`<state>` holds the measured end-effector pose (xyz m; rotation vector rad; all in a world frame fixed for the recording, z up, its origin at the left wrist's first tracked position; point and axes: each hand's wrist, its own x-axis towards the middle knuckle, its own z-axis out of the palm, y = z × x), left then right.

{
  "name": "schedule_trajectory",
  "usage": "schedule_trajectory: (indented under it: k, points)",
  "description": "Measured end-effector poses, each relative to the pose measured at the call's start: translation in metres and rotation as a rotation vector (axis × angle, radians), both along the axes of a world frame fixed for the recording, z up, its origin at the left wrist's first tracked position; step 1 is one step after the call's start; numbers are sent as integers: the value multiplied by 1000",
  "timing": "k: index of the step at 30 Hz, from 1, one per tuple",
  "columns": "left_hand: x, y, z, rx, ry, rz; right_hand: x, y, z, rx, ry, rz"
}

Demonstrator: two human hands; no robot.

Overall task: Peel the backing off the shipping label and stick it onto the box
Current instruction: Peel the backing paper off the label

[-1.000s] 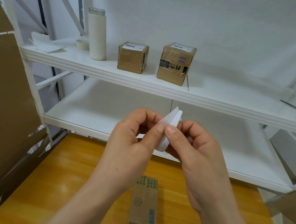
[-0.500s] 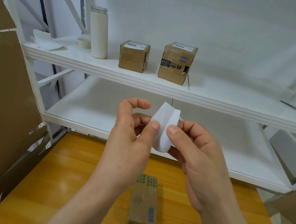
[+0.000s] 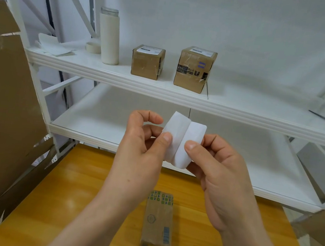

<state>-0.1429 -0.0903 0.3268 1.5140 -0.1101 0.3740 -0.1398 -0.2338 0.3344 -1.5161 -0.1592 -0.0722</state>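
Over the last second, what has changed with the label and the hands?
The two white sheets of the label, pressed nearly together a second ago, have spread into a V: the left hand drew its sheet left, the right hand its sheet right. Both hands kept their pinch. The box on the table has not moved.

Both bare forearms reach forward and up, side by side. The left hand (image 3: 143, 141) is raised with fingers curled, its thumb pressing against the index finger. The right hand (image 3: 219, 169) faces it, fingers bent, thumb tip pressed forward. Their thumbs lie close together.
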Motion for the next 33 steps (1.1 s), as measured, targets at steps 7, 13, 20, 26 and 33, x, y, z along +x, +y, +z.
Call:
schedule_trajectory:
  k: [7,13,20,26,33]
  points:
    - [-3,1,1,40,14,2,0,0,0,37,7,10]
    - [-1,0,0,-32,62,-36,0,0,2,51,-2,24]
    - [3,3,-3,-29,47,13,2,2,1,47,0,34]
    - [8,4,-5,-122,110,-38,5,4,1,41,1,40]
    - [12,9,-4,-116,117,-156,9,5,-1,17,-6,48]
